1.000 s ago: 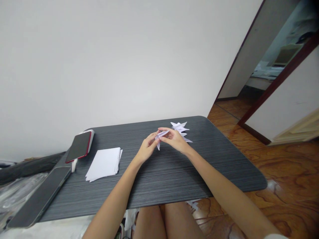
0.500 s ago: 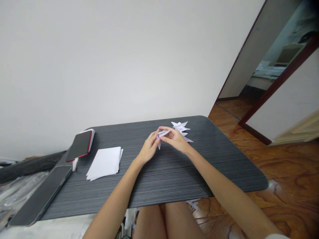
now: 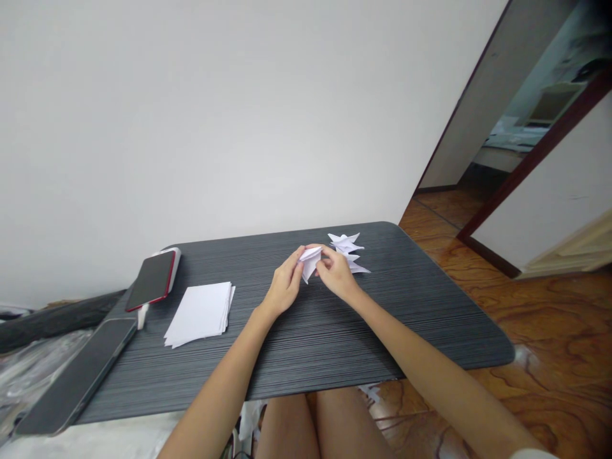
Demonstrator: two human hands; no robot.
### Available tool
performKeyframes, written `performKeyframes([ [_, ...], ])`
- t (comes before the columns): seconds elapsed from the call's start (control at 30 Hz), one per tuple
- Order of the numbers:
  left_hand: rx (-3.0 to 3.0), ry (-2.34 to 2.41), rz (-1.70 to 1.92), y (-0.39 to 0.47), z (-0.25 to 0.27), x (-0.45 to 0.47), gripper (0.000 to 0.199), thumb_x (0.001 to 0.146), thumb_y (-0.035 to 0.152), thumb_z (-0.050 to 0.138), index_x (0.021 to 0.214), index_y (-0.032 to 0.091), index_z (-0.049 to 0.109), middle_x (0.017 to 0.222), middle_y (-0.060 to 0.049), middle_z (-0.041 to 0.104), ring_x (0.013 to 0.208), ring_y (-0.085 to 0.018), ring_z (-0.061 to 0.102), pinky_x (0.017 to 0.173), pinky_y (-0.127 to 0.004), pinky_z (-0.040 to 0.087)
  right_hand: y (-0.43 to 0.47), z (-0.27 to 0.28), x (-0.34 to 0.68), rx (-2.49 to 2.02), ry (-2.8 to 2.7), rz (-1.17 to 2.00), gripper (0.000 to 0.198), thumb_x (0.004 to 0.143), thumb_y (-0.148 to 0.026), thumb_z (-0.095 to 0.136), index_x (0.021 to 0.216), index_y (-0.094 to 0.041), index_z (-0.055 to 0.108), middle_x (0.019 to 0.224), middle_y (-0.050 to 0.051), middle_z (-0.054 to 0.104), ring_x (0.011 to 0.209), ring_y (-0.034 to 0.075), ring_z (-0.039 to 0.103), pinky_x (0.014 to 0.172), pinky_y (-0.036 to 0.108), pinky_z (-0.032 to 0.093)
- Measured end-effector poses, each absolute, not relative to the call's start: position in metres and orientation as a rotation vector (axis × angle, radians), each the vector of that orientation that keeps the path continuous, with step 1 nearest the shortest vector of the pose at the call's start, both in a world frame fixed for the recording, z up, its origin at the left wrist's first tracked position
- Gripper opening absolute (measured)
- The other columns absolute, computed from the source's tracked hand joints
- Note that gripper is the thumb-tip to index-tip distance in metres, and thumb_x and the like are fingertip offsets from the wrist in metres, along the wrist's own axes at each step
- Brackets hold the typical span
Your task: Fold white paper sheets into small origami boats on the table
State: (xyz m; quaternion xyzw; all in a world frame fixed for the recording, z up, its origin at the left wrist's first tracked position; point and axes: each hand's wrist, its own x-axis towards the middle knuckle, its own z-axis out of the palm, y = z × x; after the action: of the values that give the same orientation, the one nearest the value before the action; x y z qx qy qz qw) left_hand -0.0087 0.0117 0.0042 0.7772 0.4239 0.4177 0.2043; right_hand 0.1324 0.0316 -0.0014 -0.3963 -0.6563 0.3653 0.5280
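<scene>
A piece of folded white paper (image 3: 310, 260) is held up between both hands over the dark table (image 3: 306, 357). My left hand (image 3: 285, 284) grips its left side, with thumb and fingers closed on the edge. My right hand (image 3: 335, 271) pinches the paper from the right, its forefinger along the top and the thumb near the lower side. Just behind my right hand lie folded paper figures (image 3: 345, 243) with pointed tips, partly hidden by it.
A stack of white paper sheets (image 3: 201, 312) lies on the table left of my hands. Farther left are a red-edged phone (image 3: 152, 280) on a white object and a long dark device (image 3: 79, 379) at the table's corner. A white wall (image 3: 268, 127) stands behind the table.
The folded paper has turned, so a broader face and a downward point now show. My right hand's fingers have curled and shifted slightly lower; my left hand has barely moved.
</scene>
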Motion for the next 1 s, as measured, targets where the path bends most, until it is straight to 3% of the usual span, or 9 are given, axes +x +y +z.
performKeyframes([
  [0.2, 2.135, 1.337, 1.197, 0.0102, 0.003, -0.0102, 0.043, 0.086, 0.033, 0.032, 0.124, 0.013, 0.042, 0.111, -0.01, 0.058, 0.094, -0.018, 0.058, 0.082, -0.029, 0.045, 0.0279, 0.0, 0.1324, -0.893, -1.578, 0.76, 0.036, 0.07, -0.008, 0.04, 0.098, -0.019, 0.059, 0.1, 0.006, 0.056, 0.057, 0.008, 0.055, 0.049, 0.019, 0.049],
  [0.37, 2.218, 1.417, 1.157, 0.0098, 0.0029, -0.0113, 0.043, 0.087, 0.033, 0.031, 0.12, 0.012, 0.046, 0.09, -0.01, 0.066, 0.072, -0.016, 0.062, 0.068, -0.026, 0.047, 0.0322, -0.0036, 0.1317, -0.869, -1.543, 0.745, 0.032, 0.071, -0.01, 0.041, 0.096, -0.019, 0.06, 0.096, 0.006, 0.055, 0.068, 0.011, 0.057, 0.056, 0.022, 0.051],
  [0.47, 2.299, 1.427, 1.137, 0.0099, 0.003, -0.0109, 0.043, 0.086, 0.032, 0.032, 0.12, 0.01, 0.046, 0.087, -0.011, 0.066, 0.071, -0.016, 0.062, 0.069, -0.027, 0.047, 0.0325, -0.0039, 0.131, -0.878, -1.548, 0.708, 0.031, 0.072, -0.01, 0.042, 0.095, -0.019, 0.06, 0.094, 0.006, 0.056, 0.076, 0.014, 0.057, 0.062, 0.024, 0.05],
  [0.63, 2.333, 1.37, 1.074, 0.0107, 0.002, -0.0104, 0.044, 0.087, 0.029, 0.03, 0.125, 0.009, 0.038, 0.089, -0.012, 0.065, 0.071, -0.017, 0.062, 0.068, -0.028, 0.046, 0.0289, -0.0016, 0.1303, -0.899, -1.628, 0.705, 0.03, 0.072, -0.015, 0.048, 0.101, -0.018, 0.057, 0.094, 0.007, 0.054, 0.067, 0.012, 0.056, 0.059, 0.024, 0.049],
  [0.73, 2.31, 1.329, 1.07, 0.0102, 0.0014, -0.0113, 0.045, 0.086, 0.028, 0.031, 0.127, 0.011, 0.035, 0.085, -0.01, 0.066, 0.069, -0.017, 0.062, 0.067, -0.028, 0.047, 0.0284, -0.0026, 0.1312, -0.897, -1.703, 0.719, 0.034, 0.072, -0.017, 0.05, 0.106, -0.019, 0.055, 0.095, 0.007, 0.054, 0.072, 0.013, 0.056, 0.062, 0.025, 0.049],
  [0.83, 2.256, 1.285, 1.155, 0.0091, 0.001, -0.0121, 0.043, 0.085, 0.03, 0.035, 0.124, 0.012, 0.041, 0.08, -0.009, 0.066, 0.068, -0.017, 0.062, 0.068, -0.028, 0.048, 0.031, -0.0047, 0.1328, -0.889, -1.662, 0.751, 0.03, 0.075, -0.017, 0.047, 0.104, -0.019, 0.057, 0.096, 0.007, 0.055, 0.082, 0.016, 0.056, 0.069, 0.028, 0.049],
  [1.0, 1.819, 1.085, 1.363, 0.0085, 0.0039, -0.0098, 0.039, 0.078, 0.035, 0.048, 0.112, 0.017, 0.055, 0.091, -0.007, 0.066, 0.066, -0.017, 0.064, 0.066, -0.03, 0.052, 0.0355, -0.0015, 0.1349, -0.811, -1.511, 0.896, 0.025, 0.074, -0.021, 0.051, 0.096, -0.018, 0.061, 0.1, 0.007, 0.056, 0.091, 0.017, 0.056, 0.079, 0.03, 0.048],
])
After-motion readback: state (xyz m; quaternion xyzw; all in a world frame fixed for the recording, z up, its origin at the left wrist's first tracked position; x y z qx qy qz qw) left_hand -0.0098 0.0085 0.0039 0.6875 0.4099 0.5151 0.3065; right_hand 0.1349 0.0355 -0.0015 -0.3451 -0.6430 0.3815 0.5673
